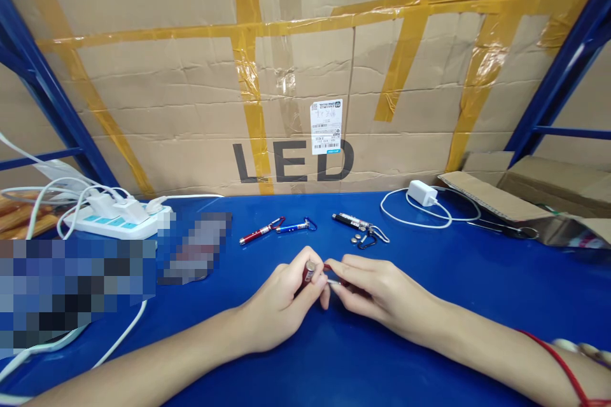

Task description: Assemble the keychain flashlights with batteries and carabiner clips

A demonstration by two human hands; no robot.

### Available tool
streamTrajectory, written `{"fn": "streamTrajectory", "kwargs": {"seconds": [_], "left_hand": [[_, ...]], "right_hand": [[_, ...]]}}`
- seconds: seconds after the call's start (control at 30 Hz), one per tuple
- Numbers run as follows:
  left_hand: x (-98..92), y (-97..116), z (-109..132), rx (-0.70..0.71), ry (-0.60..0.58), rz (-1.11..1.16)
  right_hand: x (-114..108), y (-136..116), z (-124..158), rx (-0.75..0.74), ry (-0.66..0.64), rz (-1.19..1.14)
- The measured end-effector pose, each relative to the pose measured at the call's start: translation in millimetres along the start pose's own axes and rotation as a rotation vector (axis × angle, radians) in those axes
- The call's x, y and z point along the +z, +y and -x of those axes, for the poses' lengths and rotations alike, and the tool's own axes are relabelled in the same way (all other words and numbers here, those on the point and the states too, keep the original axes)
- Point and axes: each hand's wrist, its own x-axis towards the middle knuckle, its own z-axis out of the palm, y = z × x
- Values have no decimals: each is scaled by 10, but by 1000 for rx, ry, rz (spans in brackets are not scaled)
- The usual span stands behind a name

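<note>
My left hand (289,305) is closed around a dark red penlight tube (308,275), its silvery round end pointing up between thumb and forefinger. My right hand (377,289) pinches a small red and silver piece (334,281) close against the left fingertips. Whether that piece is joined to the tube is hidden by the fingers. Beyond my hands lie a red keychain penlight (258,234), a blue one (292,227) and black and silver ones (352,221) with carabiner clips. Several button cells (356,238) rest beside the black one.
A white power strip (114,222) with plugs and cables stands at the left. At the back right are a white charger (422,193) with its cord, scissors (513,230) and an opened cardboard box (558,197). A large taped carton (191,108) walls off the blue table (429,254).
</note>
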Motion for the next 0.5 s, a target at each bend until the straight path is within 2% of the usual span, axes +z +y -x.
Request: {"fn": "streamTrajectory", "kwargs": {"seconds": [0.23,0.5], "left_hand": [[-7,23,19,-13,-38,-49],[38,-41,6,-44,100,46]], "right_hand": [[9,-6,-5,-46,124,81],[30,52,-3,-34,250,73]]}}
